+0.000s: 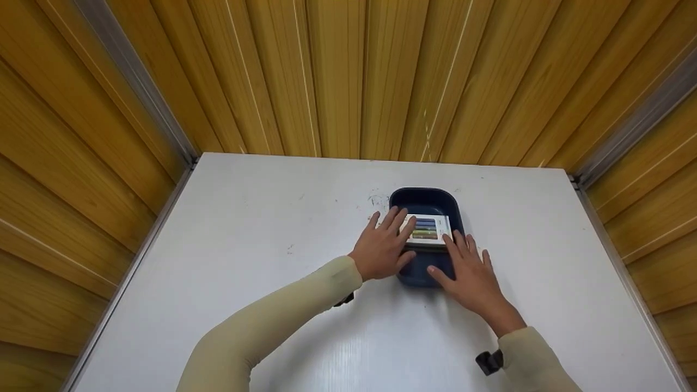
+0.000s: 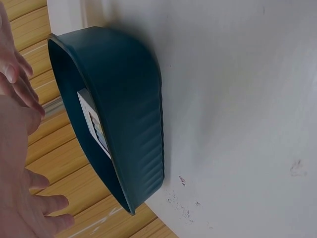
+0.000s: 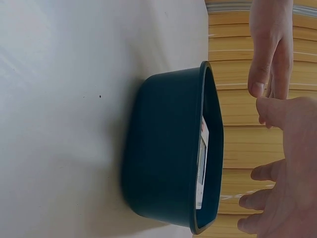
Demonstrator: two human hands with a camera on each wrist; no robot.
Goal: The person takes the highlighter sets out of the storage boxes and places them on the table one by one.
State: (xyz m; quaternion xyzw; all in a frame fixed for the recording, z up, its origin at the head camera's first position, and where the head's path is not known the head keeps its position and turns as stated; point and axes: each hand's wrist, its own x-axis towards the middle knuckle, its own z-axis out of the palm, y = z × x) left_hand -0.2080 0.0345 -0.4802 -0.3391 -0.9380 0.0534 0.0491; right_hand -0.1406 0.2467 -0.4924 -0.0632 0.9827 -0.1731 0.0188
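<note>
A dark blue-green plastic bin (image 1: 422, 276) stands on the white table, its long side running away from me. Inside it lies a white flat box (image 1: 427, 228) whose window shows several coloured bars. My left hand (image 1: 381, 247) is over the bin's left rim with fingers spread and straight. Over the right rim hovers my right hand (image 1: 471, 275), its fingers also spread. In both wrist views the hands are above the bin (image 2: 124, 104) and apart from the box (image 3: 202, 168). Neither hand holds anything.
The white table (image 1: 261, 218) has small dark scuff marks left of the bin. Wood-patterned panels (image 1: 337, 81) rise behind it and on both sides, with metal strips (image 1: 147, 76) at the corners. Black wrist devices (image 1: 489, 362) sit at the sleeves.
</note>
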